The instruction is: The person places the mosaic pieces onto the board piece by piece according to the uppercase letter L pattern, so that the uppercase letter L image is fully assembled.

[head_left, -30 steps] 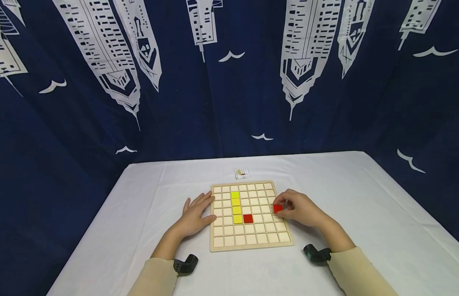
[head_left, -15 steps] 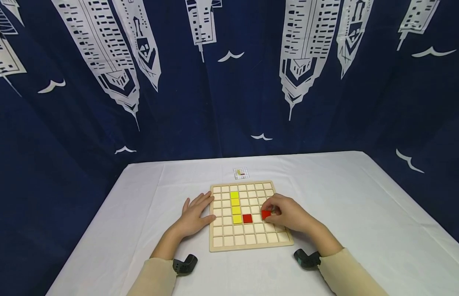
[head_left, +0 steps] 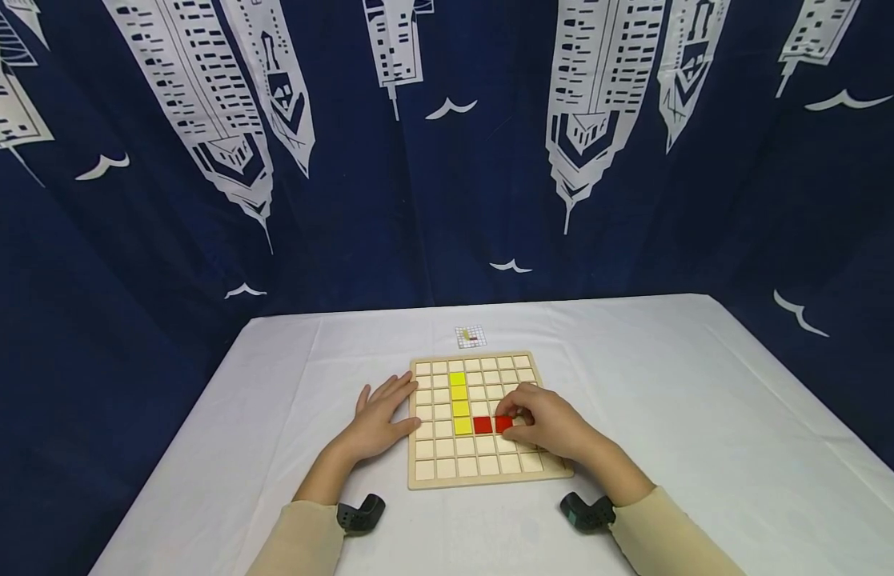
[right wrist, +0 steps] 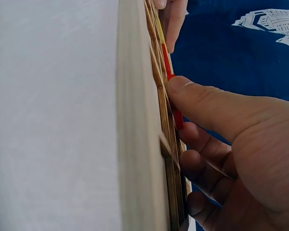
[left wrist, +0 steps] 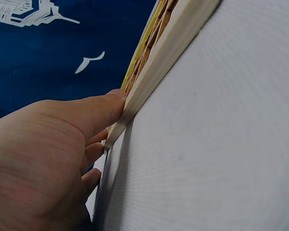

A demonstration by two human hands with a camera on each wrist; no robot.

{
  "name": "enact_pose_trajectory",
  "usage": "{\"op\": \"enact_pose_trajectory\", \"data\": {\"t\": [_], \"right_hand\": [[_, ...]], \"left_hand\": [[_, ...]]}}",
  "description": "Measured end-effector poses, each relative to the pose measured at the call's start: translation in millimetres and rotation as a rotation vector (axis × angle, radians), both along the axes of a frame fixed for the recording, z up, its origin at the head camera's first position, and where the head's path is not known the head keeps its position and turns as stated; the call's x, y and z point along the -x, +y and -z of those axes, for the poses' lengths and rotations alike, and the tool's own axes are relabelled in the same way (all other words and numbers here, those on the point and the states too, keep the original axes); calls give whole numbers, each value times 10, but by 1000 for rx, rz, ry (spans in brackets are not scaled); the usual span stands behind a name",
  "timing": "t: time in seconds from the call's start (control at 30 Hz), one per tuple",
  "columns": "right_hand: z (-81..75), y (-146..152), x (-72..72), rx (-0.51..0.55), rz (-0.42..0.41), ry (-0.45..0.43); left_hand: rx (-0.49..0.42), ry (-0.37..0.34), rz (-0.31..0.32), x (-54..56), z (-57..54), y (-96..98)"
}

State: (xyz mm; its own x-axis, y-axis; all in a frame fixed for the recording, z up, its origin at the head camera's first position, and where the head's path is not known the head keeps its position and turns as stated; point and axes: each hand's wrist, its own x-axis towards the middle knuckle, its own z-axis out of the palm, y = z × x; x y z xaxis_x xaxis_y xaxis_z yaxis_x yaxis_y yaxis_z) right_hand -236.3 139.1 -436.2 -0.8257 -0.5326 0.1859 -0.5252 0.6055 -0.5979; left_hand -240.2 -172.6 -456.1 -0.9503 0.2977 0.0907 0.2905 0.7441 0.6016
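My right hand point(head_left: 546, 418) pinches a red square tile point(head_left: 503, 425) between thumb and fingers, right at the surface of the wooden grid board point(head_left: 490, 482). Just left of it lies another red tile point(head_left: 483, 426) in a cell. Beside that, a column of yellow tiles point(head_left: 459, 394) runs up the board. My left hand point(head_left: 378, 420) rests with straight, spread fingers along the board's left edge; its thumb point(left wrist: 103, 108) touches the frame in the left wrist view. In the right wrist view, the pinched red tile point(right wrist: 177, 118) shows edge-on below the thumb.
A small printed grid card point(head_left: 471, 336) with a yellow and red pattern lies behind the board. A white cloth point(head_left: 331, 344) covers the table, and a navy curtain point(head_left: 432, 200) hangs behind it. Each wrist wears a black camera point(head_left: 362, 514).
My right hand has carried the red tile leftward from the board's right edge to the cell beside the other red tile. The left hand has stayed in place.
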Motion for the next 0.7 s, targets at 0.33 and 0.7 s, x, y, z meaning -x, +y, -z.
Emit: {"op": "enact_pose_trajectory", "data": {"t": [0.33, 0.7], "right_hand": [[15, 4, 7, 11, -7, 22], [42, -28, 19, 13, 19, 28]], "left_hand": [[-5, -3, 1, -1, 1, 0], [2, -6, -4, 19, 17, -9]]}}
